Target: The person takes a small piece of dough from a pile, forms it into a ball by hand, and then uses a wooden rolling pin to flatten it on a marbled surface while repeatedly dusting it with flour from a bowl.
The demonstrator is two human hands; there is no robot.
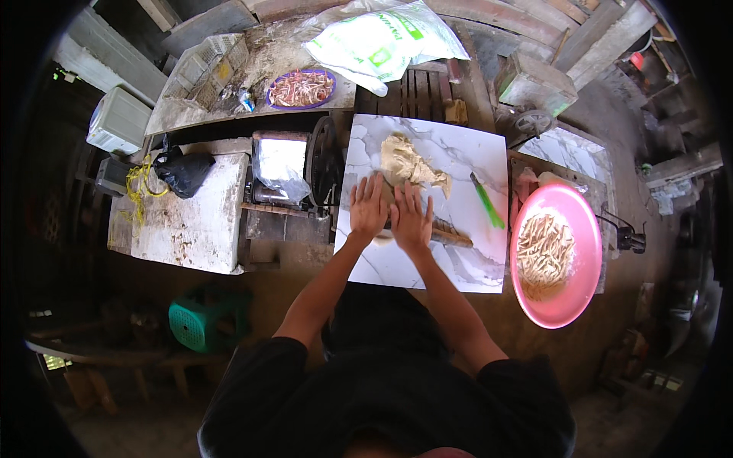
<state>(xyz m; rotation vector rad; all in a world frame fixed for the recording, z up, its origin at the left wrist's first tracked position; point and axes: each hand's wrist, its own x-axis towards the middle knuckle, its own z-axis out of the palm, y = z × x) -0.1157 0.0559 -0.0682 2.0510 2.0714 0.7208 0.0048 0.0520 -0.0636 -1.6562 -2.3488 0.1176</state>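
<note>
My left hand (pixel 369 206) and my right hand (pixel 411 217) lie side by side, palms down and fingers stretched, on the marble-patterned board (pixel 466 271). Beneath and between them shows a little of something dough-like; most of it is hidden. Just beyond my fingertips sits a rough, torn lump of tan dough (pixel 408 160). A brown wooden stick, possibly a rolling pin (pixel 452 235), sticks out to the right from under my right wrist. Farther right on the board rests a knife with a bright green handle (pixel 487 200), apart from both hands.
A pink basin (pixel 594 259) with cut dough strips stands right of the board. To the left are a hand-cranked roller machine (pixel 324 164) and a black bag (pixel 183 172). Behind lie a purple-rimmed tray (pixel 334 90) of reddish strips and a white-green sack (pixel 382 46). A green stool (pixel 200 322) stands lower left.
</note>
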